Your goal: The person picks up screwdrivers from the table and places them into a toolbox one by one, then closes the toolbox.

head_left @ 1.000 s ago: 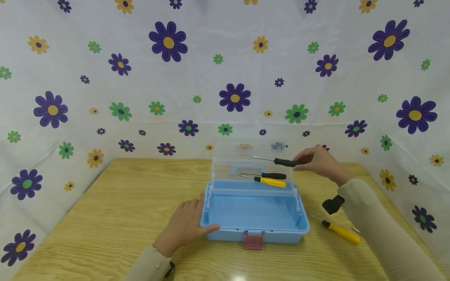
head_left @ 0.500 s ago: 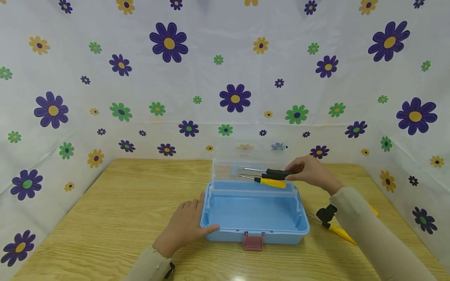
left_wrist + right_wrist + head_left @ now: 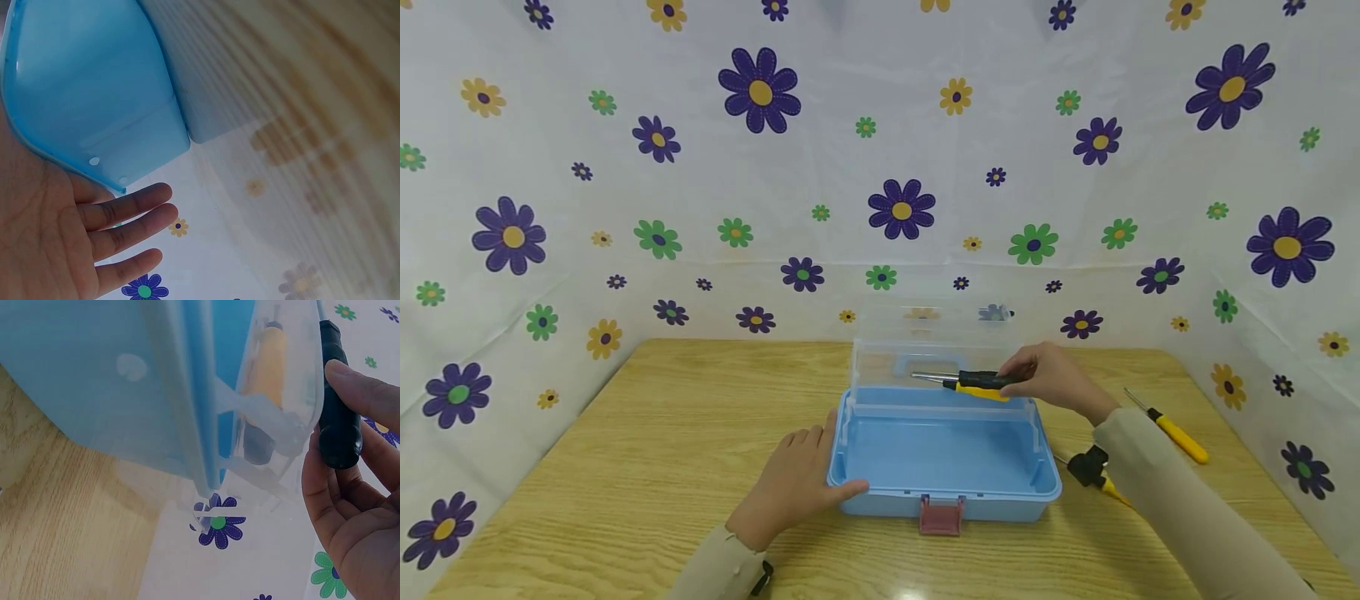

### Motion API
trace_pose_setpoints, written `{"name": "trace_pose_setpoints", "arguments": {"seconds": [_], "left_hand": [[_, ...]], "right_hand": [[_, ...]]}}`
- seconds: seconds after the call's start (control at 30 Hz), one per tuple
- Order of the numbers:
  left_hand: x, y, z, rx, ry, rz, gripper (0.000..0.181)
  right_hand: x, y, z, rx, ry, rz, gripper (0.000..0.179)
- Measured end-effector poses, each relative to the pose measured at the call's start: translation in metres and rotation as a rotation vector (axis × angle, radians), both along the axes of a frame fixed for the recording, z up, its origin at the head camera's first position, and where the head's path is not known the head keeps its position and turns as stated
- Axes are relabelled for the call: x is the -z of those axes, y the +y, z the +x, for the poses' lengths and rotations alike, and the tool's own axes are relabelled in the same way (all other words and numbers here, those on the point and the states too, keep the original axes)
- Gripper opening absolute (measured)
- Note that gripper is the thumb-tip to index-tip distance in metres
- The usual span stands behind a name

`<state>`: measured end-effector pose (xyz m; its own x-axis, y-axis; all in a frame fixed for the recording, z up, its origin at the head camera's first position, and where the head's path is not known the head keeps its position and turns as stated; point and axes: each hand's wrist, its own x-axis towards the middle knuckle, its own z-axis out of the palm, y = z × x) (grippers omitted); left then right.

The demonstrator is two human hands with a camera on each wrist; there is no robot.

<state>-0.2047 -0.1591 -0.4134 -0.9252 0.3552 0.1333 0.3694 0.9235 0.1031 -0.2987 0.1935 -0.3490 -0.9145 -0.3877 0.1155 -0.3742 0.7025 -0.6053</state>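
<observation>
My right hand point(image 3: 1051, 379) pinches the black handle of a screwdriver point(image 3: 976, 379) between thumb and fingers, above the rear right of a light blue toolbox point(image 3: 880, 504). Its shaft points left. In the right wrist view, the black-handled screwdriver point(image 3: 340, 406) stands just outside the clear plastic wall. A yellow-handled screwdriver point(image 3: 992, 395) lies in the clear lid, partly covered by the held one. My left hand point(image 3: 801, 479) rests against the toolbox's left side, thumb on the front rim. In the left wrist view, that hand's fingers point(image 3: 128, 209) are extended.
The toolbox's transparent lid point(image 3: 880, 367) is raised at the back, and a pink latch point(image 3: 940, 518) hangs at the front. Right of the box lie a yellow screwdriver point(image 3: 1182, 438) and another point(image 3: 1117, 492), partly hidden by the right wrist. A flowered cloth point(image 3: 835, 125) hangs behind the table.
My right hand has lowered the black-handled screwdriver and moved it left, down to the screwdrivers in the lid. My left hand has stayed in place.
</observation>
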Motion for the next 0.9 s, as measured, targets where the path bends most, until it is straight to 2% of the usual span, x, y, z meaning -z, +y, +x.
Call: {"name": "trace_pose_setpoints", "arguments": {"seconds": [0.9], "left_hand": [[0.0027,-0.0001,-0.0011,0.009,0.020,-0.012,0.105]], "right_hand": [[0.0086,-0.0094,0.0017,0.012,0.067,0.057,0.018]]}}
